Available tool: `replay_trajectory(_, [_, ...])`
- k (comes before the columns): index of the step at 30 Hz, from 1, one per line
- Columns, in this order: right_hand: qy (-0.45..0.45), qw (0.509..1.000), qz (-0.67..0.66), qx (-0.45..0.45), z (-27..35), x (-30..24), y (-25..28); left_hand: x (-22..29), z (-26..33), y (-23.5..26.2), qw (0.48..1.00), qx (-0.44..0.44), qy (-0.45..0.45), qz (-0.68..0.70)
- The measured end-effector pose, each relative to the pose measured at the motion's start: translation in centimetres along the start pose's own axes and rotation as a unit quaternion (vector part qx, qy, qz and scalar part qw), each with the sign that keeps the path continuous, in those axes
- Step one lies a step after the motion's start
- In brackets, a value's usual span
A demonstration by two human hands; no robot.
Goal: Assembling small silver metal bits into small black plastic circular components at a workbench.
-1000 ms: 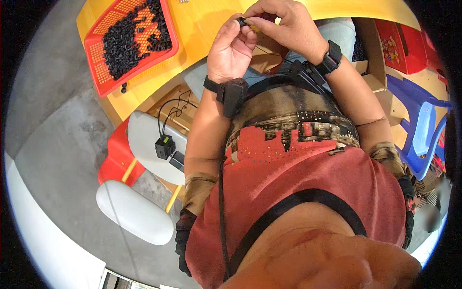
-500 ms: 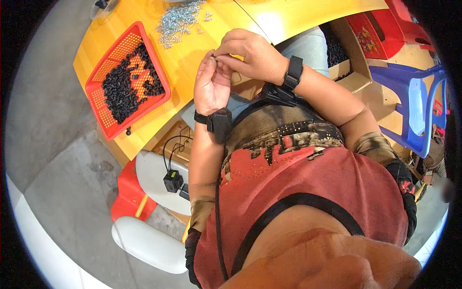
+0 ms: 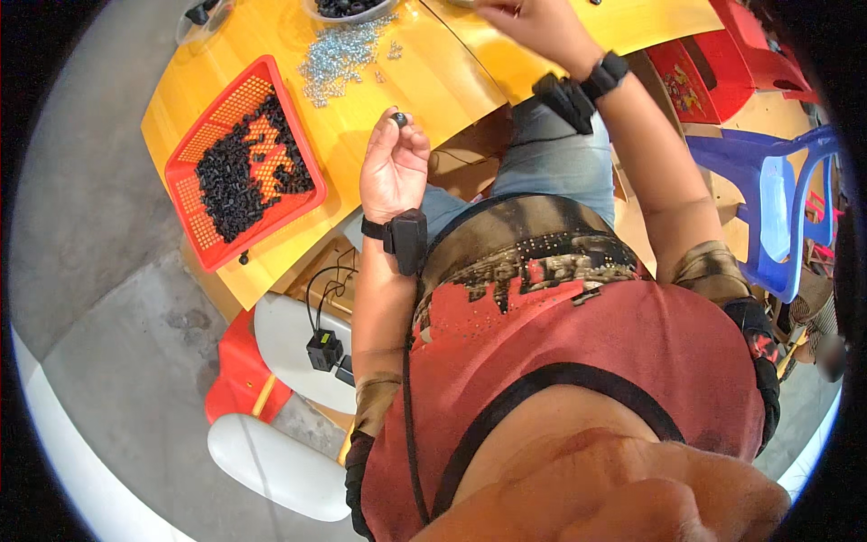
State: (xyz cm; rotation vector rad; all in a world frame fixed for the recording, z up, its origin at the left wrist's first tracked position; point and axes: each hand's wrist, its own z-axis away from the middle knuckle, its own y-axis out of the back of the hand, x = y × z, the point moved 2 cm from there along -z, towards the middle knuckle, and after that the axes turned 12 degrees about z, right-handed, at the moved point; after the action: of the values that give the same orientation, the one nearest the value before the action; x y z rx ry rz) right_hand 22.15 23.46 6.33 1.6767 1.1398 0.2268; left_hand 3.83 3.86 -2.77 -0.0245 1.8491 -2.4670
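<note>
My left hand (image 3: pixel 393 176) is palm up over the near edge of the yellow table. Between its thumb and fingertips sits a small round black part (image 3: pixel 399 118), pinched. My right hand (image 3: pixel 546 34) is stretched out over the far part of the table, at the picture's upper edge. Its fingers are bent, but their tips are cut off, so anything in them is hidden. To the left of my left hand stands a red plastic basket (image 3: pixel 318 185) with many small black parts (image 3: pixel 226 176). Small shiny clear-blue pieces (image 3: pixel 339 59) lie heaped beyond that hand.
A clear tub (image 3: pixel 375 13) of black parts stands at the yellow table's (image 3: pixel 442 77) far side. One loose black part (image 3: pixel 243 258) lies by the basket's near corner. A blue plastic stool (image 3: pixel 777 212) and a red chair (image 3: pixel 722 72) stand at right; a white-and-red chair (image 3: pixel 271 461) at left.
My right hand has left my left hand and moved up and to the right over the table. The left hand stays nearly in place, the black part now showing in its fingertips.
</note>
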Motion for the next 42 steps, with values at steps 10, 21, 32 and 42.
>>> replay_trajectory(10, [-0.093, 0.975, 0.191, -0.062, -5.8, 4.5, -3.7, -0.2, 0.6, -1.2, 1.0, 0.004, -0.007, -0.025])
replay_trajectory(21, [-0.072, 0.978, 0.194, -0.029, -5.7, 3.8, -3.6, -0.1, 0.7, -1.1, 0.999, 0.008, -0.016, -0.027])
replay_trajectory(32, [-0.116, 0.991, 0.052, 0.042, -4.3, 3.6, -1.3, 0.1, 0.7, -0.9, 1.0, 0.004, -0.015, -0.025])
replay_trajectory(42, [-0.217, 0.86, -0.461, 0.009, 2.3, -0.2, -3.0, -0.3, 0.4, -1.0, 1.0, -0.01, 0.001, -0.015])
